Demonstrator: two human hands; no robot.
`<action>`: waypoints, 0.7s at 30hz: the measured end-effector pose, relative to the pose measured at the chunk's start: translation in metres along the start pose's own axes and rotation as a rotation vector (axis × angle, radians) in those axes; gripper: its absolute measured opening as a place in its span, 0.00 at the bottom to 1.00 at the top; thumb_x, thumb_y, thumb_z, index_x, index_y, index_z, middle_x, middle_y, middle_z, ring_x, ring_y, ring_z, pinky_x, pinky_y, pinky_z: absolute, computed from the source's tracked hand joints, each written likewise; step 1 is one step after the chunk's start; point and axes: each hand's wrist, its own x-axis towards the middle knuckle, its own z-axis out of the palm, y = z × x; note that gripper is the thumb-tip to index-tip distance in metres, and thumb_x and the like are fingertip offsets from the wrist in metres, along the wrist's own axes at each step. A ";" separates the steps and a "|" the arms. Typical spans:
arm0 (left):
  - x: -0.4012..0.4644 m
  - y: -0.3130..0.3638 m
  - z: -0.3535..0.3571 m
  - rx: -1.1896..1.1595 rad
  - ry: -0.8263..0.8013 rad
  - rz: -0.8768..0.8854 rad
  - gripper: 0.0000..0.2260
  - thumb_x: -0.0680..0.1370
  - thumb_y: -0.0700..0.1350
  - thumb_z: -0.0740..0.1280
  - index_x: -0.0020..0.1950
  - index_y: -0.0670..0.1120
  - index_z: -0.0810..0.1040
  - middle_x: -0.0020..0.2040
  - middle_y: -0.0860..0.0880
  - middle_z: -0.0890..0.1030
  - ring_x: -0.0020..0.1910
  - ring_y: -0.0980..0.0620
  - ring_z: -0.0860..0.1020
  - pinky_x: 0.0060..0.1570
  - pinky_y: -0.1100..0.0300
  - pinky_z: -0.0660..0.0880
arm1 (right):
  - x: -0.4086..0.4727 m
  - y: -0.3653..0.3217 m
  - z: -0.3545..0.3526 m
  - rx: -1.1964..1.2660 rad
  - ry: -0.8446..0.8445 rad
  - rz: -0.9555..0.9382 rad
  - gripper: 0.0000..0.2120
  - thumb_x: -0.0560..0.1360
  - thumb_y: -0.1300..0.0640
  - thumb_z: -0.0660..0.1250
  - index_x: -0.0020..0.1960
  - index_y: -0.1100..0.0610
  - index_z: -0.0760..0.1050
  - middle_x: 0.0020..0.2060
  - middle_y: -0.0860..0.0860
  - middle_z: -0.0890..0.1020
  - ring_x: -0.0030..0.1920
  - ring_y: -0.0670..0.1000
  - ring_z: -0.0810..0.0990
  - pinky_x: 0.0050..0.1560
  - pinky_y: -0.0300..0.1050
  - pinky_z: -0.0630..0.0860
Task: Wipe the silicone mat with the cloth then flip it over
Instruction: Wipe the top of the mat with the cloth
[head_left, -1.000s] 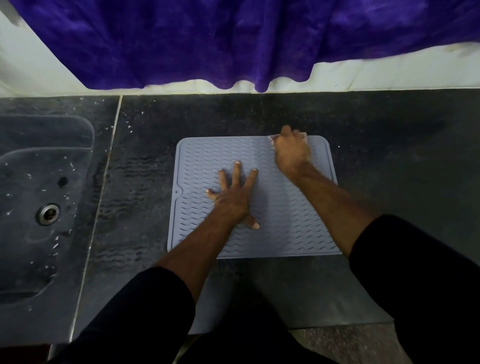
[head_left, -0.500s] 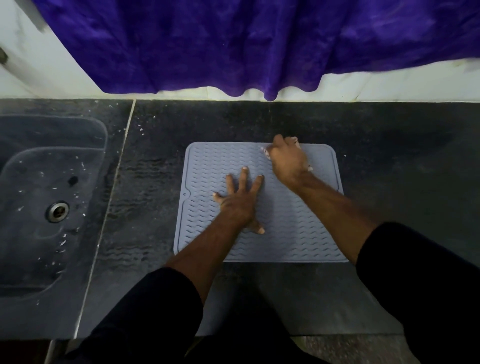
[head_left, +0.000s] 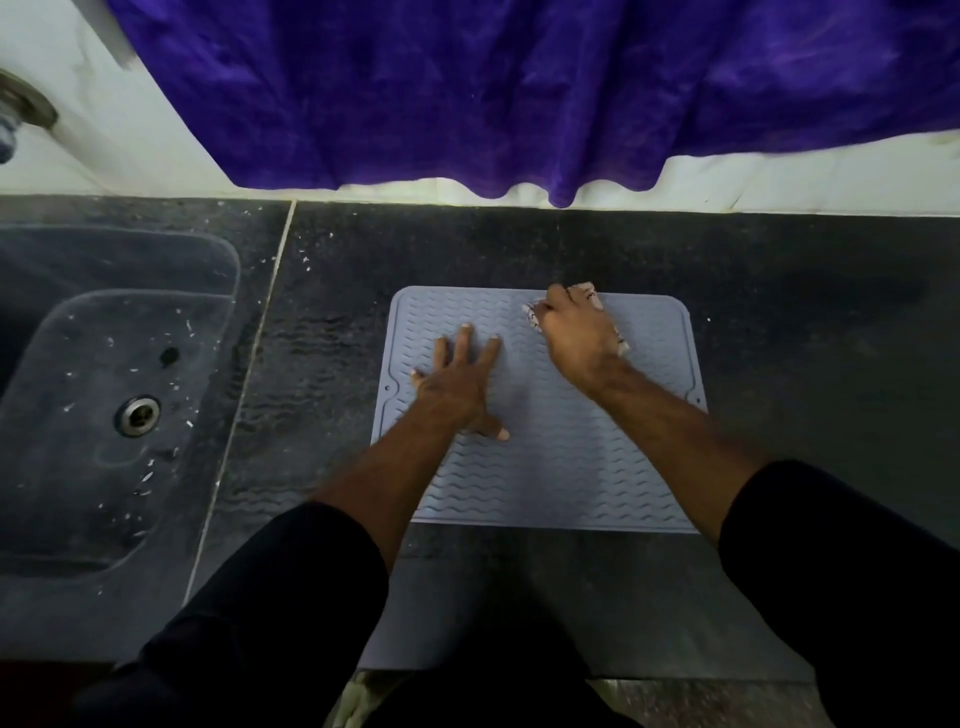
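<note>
Your grey, wavy-ribbed silicone mat lies flat; left hand presses it, fingers splayed; right hand grips the cloth at one o'clock.

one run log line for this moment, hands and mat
phase: wiping | left hand: flat on silicone mat | right hand: holds cloth at mat's far edge | flip: not done

Silicone mat — grey-lavender, square, rounded corners, raised wavy ridges, flat on dark stone, ridged side up, near edge close to stone's front edge. Cloth — pale, patterned, bunched small at mat's far edge, right of centre, mostly hidden.
</note>
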 end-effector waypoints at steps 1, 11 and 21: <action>-0.001 0.000 0.000 -0.011 0.004 0.005 0.56 0.67 0.56 0.77 0.78 0.56 0.36 0.77 0.48 0.29 0.76 0.39 0.33 0.70 0.29 0.47 | 0.002 0.003 -0.002 -0.016 -0.008 0.036 0.24 0.74 0.62 0.68 0.69 0.59 0.70 0.66 0.58 0.69 0.65 0.59 0.68 0.62 0.53 0.71; -0.003 -0.002 0.004 -0.010 0.045 0.012 0.56 0.66 0.56 0.77 0.79 0.55 0.37 0.77 0.48 0.31 0.76 0.40 0.34 0.69 0.29 0.47 | 0.010 -0.035 -0.010 0.020 0.014 -0.066 0.22 0.73 0.62 0.67 0.66 0.56 0.72 0.65 0.56 0.70 0.64 0.59 0.69 0.60 0.53 0.71; -0.003 -0.002 0.004 -0.022 0.031 0.016 0.57 0.67 0.55 0.77 0.78 0.53 0.35 0.77 0.48 0.30 0.76 0.40 0.33 0.69 0.28 0.47 | 0.025 -0.050 -0.008 0.008 0.015 -0.034 0.23 0.71 0.60 0.72 0.65 0.56 0.74 0.62 0.56 0.72 0.61 0.58 0.71 0.57 0.54 0.74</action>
